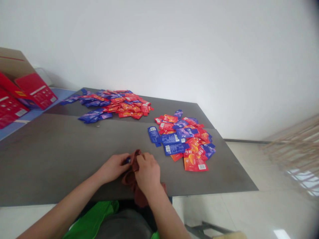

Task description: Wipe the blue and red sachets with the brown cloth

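Note:
Near the front edge of the table, my two hands meet over a brown cloth [136, 162]. The fingers of my right hand [149, 172] are closed on this cloth, and part of it hangs down over the table edge. My left hand [116, 168] pinches a small blue packet [128, 160]; most of it is hidden by the fingers and the cloth. To the right of my hands lies a loose pile of flat red and blue packets [174, 137] with printed fronts and white barcode labels.
Farther back on the grey table [74, 159] spreads a second heap of plumper red and blue packets [122, 103]. Open red cardboard boxes [37, 91] stand at the far left on a blue surface. A white wall [174, 49] borders the back. Blurred wooden slats [296, 149] show at the right.

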{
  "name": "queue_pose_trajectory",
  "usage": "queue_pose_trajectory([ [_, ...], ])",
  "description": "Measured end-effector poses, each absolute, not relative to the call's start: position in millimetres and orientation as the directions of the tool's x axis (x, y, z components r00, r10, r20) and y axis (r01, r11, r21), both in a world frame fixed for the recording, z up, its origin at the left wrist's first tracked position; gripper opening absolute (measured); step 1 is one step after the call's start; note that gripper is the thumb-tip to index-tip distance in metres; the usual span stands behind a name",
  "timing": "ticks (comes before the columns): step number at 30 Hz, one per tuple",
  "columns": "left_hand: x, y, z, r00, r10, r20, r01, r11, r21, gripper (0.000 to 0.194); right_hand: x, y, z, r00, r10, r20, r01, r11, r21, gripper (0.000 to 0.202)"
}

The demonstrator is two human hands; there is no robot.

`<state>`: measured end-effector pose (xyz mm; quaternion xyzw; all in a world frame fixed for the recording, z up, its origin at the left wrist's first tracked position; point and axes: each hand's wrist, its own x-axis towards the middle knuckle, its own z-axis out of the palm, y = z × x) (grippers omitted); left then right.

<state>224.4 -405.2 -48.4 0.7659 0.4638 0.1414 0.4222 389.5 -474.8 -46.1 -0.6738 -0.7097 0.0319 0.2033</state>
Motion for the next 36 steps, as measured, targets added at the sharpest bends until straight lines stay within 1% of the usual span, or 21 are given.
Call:
queue_pose_trajectory([
  [4,226.0,-407.3,-44.7,0.515,0.829,-0.218,0.619,-0.183,0.764,0.024,438.5,-465.2,-49.2,0.190,0.969,0.161,0.962,-0.150,-0.229,0.015],
  [6,225.6,-407.8,-43.8,0.508,0.828,-0.237,0.619,-0.160,0.769,0.026,449.4,-464.7,-40.1,0.232,0.958,0.171,0.955,-0.190,-0.227,0.018],
  [8,224.7,-407.5,-44.7,0.518,0.824,-0.230,0.601,-0.159,0.783,0.027,440.4,-467.2,-30.0,0.184,0.957,0.223,0.955,-0.121,-0.271,0.018],
  [10,223.9,-406.5,-46.8,0.541,0.818,-0.198,0.564,-0.177,0.807,0.027,417.6,-470.4,-25.4,0.064,0.958,0.281,0.946,0.032,-0.323,0.016],
  [12,224.0,-405.7,-48.2,0.549,0.820,-0.163,0.548,-0.205,0.811,0.025,394.9,-472.3,-28.6,-0.046,0.952,0.302,0.924,0.155,-0.351,0.012],
  [13,224.4,-405.6,-48.2,0.549,0.821,-0.156,0.556,-0.219,0.802,0.024,388.1,-472.4,-32.8,-0.066,0.953,0.294,0.918,0.174,-0.356,0.010],
  [15,225.8,-405.8,-46.6,0.542,0.825,-0.163,0.591,-0.236,0.772,0.024,388.2,-470.5,-43.3,-0.027,0.967,0.253,0.930,0.117,-0.348,0.009],
  [19,227.5,-407.4,-42.5,0.520,0.829,-0.207,0.624,-0.203,0.754,0.026,430.9,-461.4,-56.5,0.154,0.972,0.178,0.954,-0.099,-0.281,0.016],
  [22,226.0,-408.7,-42.9,0.508,0.835,-0.213,0.628,-0.190,0.755,0.026,458.9,-458.4,-49.1,0.228,0.958,0.171,0.950,-0.180,-0.254,0.023],
  [24,224.5,-409.4,-44.7,0.521,0.833,-0.186,0.617,-0.218,0.756,0.027,457.6,-461.1,-38.7,0.265,0.941,0.208,0.940,-0.204,-0.275,0.024],
  [26,223.3,-409.9,-46.7,0.539,0.829,-0.148,0.597,-0.252,0.761,0.027,439.0,-466.8,-29.7,0.232,0.933,0.275,0.935,-0.136,-0.327,0.021],
  [28,223.1,-410.0,-48.0,0.546,0.830,-0.113,0.568,-0.268,0.778,0.025,411.6,-472.6,-27.1,0.093,0.937,0.336,0.932,0.036,-0.360,0.015],
  [30,223.6,-409.6,-48.2,0.547,0.831,-0.097,0.549,-0.268,0.792,0.022,388.8,-476.1,-32.5,-0.050,0.936,0.347,0.917,0.181,-0.357,0.006],
  [31,224.1,-409.4,-47.9,0.548,0.831,-0.097,0.550,-0.270,0.790,0.022,383.2,-476.7,-37.5,-0.074,0.940,0.334,0.913,0.198,-0.356,0.003],
  [32,224.5,-409.2,-47.5,0.547,0.831,-0.099,0.562,-0.277,0.780,0.021,382.6,-476.8,-43.3,-0.062,0.948,0.313,0.918,0.177,-0.355,0.001],
  [33,224.8,-409.1,-47.1,0.547,0.831,-0.101,0.578,-0.287,0.764,0.020,387.2,-476.4,-48.9,-0.018,0.958,0.288,0.928,0.123,-0.352,0.002],
  [36,224.2,-409.3,-46.8,0.547,0.831,-0.102,0.611,-0.314,0.727,0.021,422.3,-473.3,-58.1,0.168,0.960,0.222,0.946,-0.093,-0.310,0.012],
])
